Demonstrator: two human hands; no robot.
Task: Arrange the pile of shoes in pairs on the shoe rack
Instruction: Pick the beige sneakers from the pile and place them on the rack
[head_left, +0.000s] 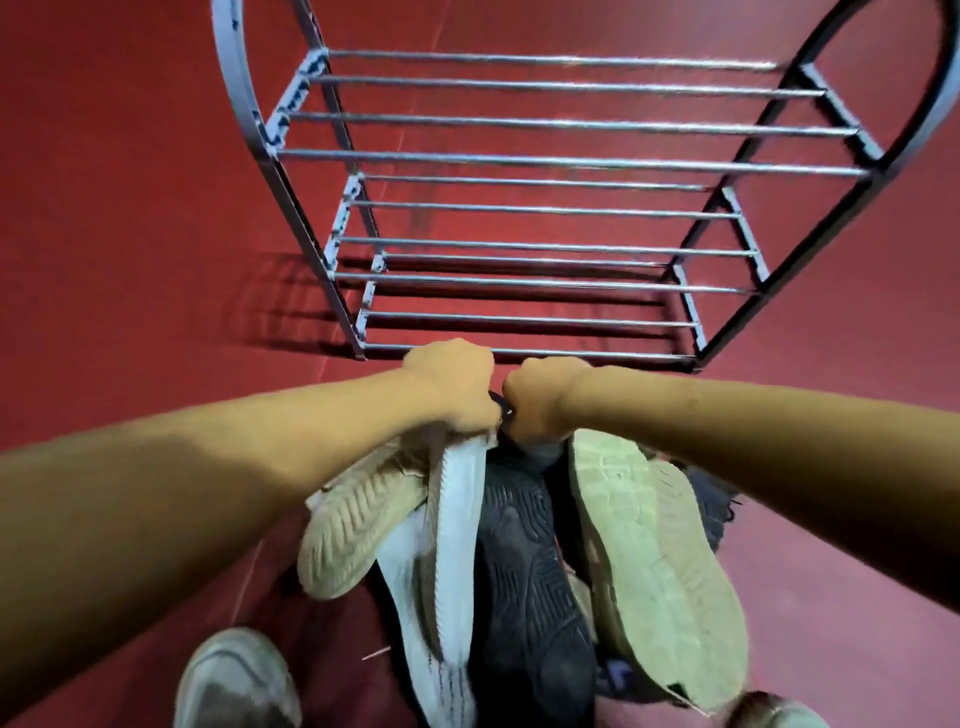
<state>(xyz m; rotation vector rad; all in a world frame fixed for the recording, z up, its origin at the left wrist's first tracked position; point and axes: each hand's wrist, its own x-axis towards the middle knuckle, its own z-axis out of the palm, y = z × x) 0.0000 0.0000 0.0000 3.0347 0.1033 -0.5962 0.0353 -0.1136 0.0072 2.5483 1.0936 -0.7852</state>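
Note:
Both my hands hold a bunch of shoes, soles up, just in front of the metal shoe rack (519, 156). My left hand (457, 384) grips the white shoe (457, 519) and a beige shoe (348, 535). My right hand (535, 400) grips the black shoe (524, 571) and a pale green-soled shoe (654, 571). The uppers are hidden below the soles. The rack's three tiers of bars hold nothing.
A grey shoe (234, 680) lies on the red floor (130, 234) at the lower left. Another shoe's tip (774, 709) shows at the bottom right. Red floor surrounds the rack on both sides.

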